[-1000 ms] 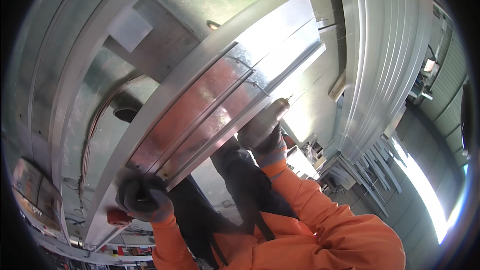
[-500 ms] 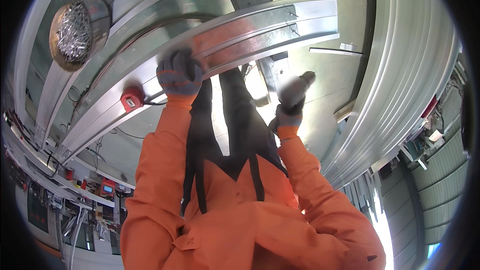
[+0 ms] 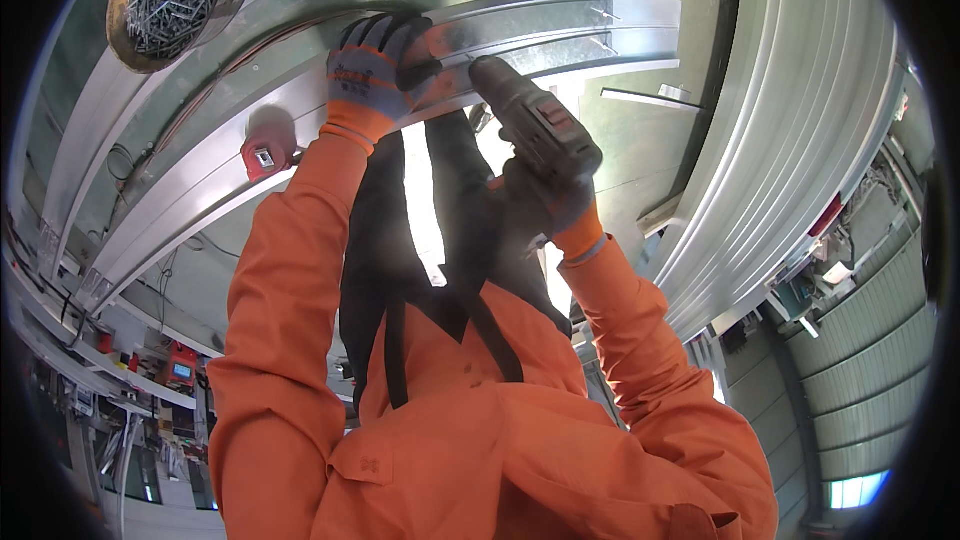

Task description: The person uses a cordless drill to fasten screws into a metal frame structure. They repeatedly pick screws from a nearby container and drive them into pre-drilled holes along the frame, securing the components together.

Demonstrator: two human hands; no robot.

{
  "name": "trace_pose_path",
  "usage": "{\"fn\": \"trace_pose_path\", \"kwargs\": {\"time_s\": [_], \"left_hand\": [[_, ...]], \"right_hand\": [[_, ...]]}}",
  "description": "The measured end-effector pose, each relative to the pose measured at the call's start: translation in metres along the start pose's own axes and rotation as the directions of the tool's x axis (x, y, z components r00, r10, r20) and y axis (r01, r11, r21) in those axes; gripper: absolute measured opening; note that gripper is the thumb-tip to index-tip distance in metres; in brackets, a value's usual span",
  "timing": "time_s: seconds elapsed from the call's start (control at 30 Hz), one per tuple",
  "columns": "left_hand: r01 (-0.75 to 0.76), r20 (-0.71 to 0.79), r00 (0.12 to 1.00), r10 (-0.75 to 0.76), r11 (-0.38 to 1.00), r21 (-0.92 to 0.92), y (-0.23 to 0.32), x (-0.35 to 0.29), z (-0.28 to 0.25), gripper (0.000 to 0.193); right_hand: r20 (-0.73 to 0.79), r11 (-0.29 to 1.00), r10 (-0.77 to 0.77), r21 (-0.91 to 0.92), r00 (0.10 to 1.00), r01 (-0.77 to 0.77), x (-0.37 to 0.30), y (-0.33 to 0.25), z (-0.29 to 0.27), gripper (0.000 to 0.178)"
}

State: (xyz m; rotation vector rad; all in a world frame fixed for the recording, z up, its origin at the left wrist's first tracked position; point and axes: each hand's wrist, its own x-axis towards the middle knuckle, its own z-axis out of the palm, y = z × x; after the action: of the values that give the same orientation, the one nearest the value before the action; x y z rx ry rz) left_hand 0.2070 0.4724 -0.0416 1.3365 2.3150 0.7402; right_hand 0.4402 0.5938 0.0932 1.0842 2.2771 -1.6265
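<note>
Dark pistol-shaped power drill (image 3: 538, 128) pointed at a long silver metal beam (image 3: 646, 32).
The beam crosses in front of me; my gloved right grip (image 3: 548, 202) is wrapped round the drill's handle, while my gloved left grip (image 3: 372, 70) lies on the beam, thumb apart; whether it clasps anything, I cannot tell. I'd steady the beam, keep the drill square to it and leave the fingers clear.

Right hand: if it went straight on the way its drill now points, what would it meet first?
Probably the metal profile, just beside the left hand: the drill in the right hand aims toward it, though depth is unclear.
</note>
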Motion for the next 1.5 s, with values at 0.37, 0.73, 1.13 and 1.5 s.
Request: {"fn": "trace_pose_path", "kwargs": {"time_s": [0.37,0.73,1.13,1.5], "left_hand": [[-0.015,-0.049,0.999,0.015,1.0,-0.003,0.003,0.002,-0.003,0.048],[0.026,0.038,0.999,-0.027,0.999,0.018,0.007,0.005,-0.009,0.037],[0.015,0.075,0.997,-0.015,1.0,0.004,0.001,0.007,-0.007,0.043],[0.082,0.132,0.988,-0.078,0.996,-0.022,0.011,0.01,-0.027,0.043]], "right_hand": [[0.061,0.966,0.144,0.208,0.988,-0.154,0.041,0.0,0.02,0.04],[0.163,0.869,0.277,-0.463,0.947,-0.175,0.068,-0.055,-0.006,0.027],[0.281,0.599,0.661,-0.756,0.696,-0.264,0.109,-0.128,-0.015,0.057],[0.191,0.533,0.592,-0.821,0.783,-0.203,0.106,-0.109,-0.007,0.052]]}}
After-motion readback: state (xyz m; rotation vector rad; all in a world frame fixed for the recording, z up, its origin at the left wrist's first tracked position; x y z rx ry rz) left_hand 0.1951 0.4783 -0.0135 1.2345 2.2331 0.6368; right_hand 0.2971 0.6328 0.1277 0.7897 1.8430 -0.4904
